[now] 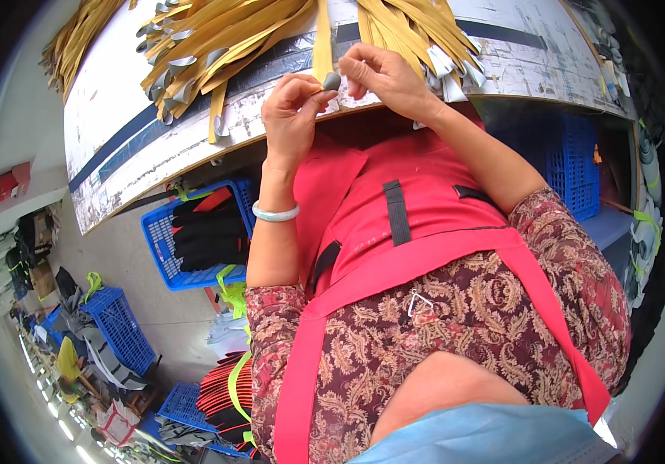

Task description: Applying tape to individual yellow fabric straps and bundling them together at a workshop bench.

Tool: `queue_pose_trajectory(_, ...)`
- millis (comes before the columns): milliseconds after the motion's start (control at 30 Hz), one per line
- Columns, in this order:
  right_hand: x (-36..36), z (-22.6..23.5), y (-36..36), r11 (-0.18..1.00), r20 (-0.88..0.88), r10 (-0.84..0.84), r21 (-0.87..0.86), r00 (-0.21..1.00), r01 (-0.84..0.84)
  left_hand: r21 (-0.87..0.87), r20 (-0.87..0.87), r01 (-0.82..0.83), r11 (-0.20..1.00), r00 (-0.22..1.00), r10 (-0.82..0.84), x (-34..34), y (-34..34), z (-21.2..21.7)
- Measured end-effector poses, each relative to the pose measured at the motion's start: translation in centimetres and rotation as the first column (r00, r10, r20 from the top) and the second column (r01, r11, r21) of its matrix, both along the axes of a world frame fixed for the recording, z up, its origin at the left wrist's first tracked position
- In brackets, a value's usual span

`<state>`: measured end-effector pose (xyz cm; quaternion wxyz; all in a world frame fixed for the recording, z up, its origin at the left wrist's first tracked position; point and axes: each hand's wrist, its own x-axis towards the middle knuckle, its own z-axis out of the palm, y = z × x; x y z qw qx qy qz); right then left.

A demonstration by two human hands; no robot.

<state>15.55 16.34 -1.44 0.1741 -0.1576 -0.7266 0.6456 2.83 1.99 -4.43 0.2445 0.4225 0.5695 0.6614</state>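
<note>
Strip (322, 39), in the head view, runs toward the table's (100, 116) near edge, between the left bundle (232, 39) and the right bundle (403, 35); the left hand (290, 124) pinches it at its grey tab (332, 80), seemingly to keep that end raised and steady; the right hand (389, 77) hovers just beside, fingers curled, and whether it grips anything I cannot tell; both bundles point tips toward the near edge, probably for easy reach.

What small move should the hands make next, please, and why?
Probably the bare right hand should grip the curled grey tab on the long yellow fabric-like strip: the bare left hand pinches that end, while the right appears close but apart.
</note>
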Motion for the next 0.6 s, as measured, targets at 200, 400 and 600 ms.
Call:
queue_pose_trajectory(200,1.9,0.3,-0.9,0.993,0.013,0.079,-0.090,0.997,-0.077,-0.065,-0.272,-0.036,0.997,0.962,0.017,1.0,-0.6,1.5)
queue_pose_trajectory(400,7.7,0.9,1.4,0.999,0.269,0.005,0.035,0.963,-0.015,0.042,0.120,-0.718,0.694,0.694,0.710,-8.4,-7.1,1.7)
queue_pose_trajectory(600,12.5,1.8,5.1,0.720,0.249,-0.394,0.682,0.885,0.128,-0.169,0.020,-0.486,0.858,0.868,0.496,-3.0,-8.9,-2.2)
